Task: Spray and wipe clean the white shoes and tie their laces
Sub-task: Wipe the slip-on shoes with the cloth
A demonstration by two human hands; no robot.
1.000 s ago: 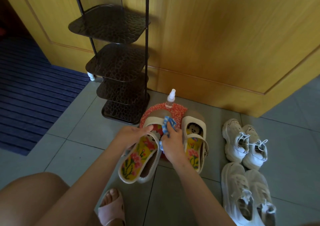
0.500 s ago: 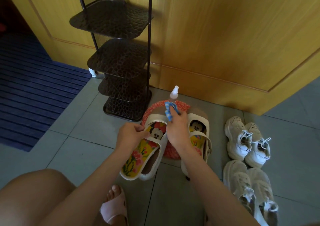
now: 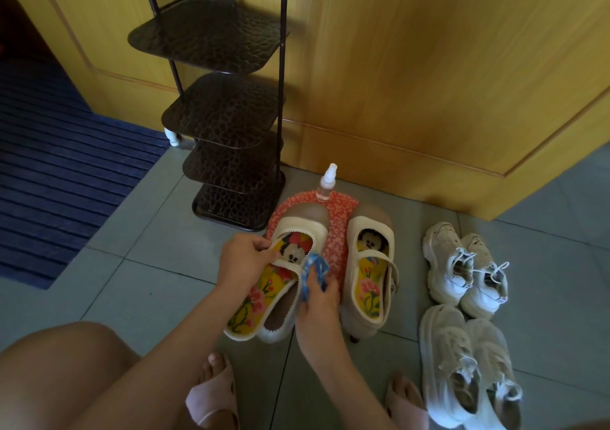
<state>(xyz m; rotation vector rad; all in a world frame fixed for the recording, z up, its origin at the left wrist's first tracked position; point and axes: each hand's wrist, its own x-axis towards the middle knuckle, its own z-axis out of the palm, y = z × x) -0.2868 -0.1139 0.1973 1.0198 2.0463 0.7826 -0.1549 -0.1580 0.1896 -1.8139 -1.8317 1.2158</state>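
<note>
- My left hand [image 3: 246, 258] is gripping the left rim of a cream strap shoe [image 3: 264, 301]. The fingers are curling over its edge beside the cartoon-printed insole and holding it tilted.
- My right hand [image 3: 318, 301] is pinching a bunched blue cloth [image 3: 313, 273] and pressing it against the right side of that shoe, next to the strap.
- The matching shoe [image 3: 369, 274] is lying just to the right, with its toe resting on a red patterned mat [image 3: 335, 231].
- A small clear spray bottle [image 3: 326, 183] is standing upright at the mat's far edge, apart from both hands.
- Two pairs of white sneakers are sitting on the tiled floor [image 3: 148, 297] further right, untouched. The far pair [image 3: 465, 274] is showing white laces, and the near pair [image 3: 468, 363] is lying beside my right foot.
- A dark tiered rack [image 3: 227, 116] is standing against the wooden panel [image 3: 429, 66], with a blue striped rug [image 3: 49, 172] lying to its left.
- My feet are wearing pink slippers [image 3: 211, 403] at the bottom of the view.
</note>
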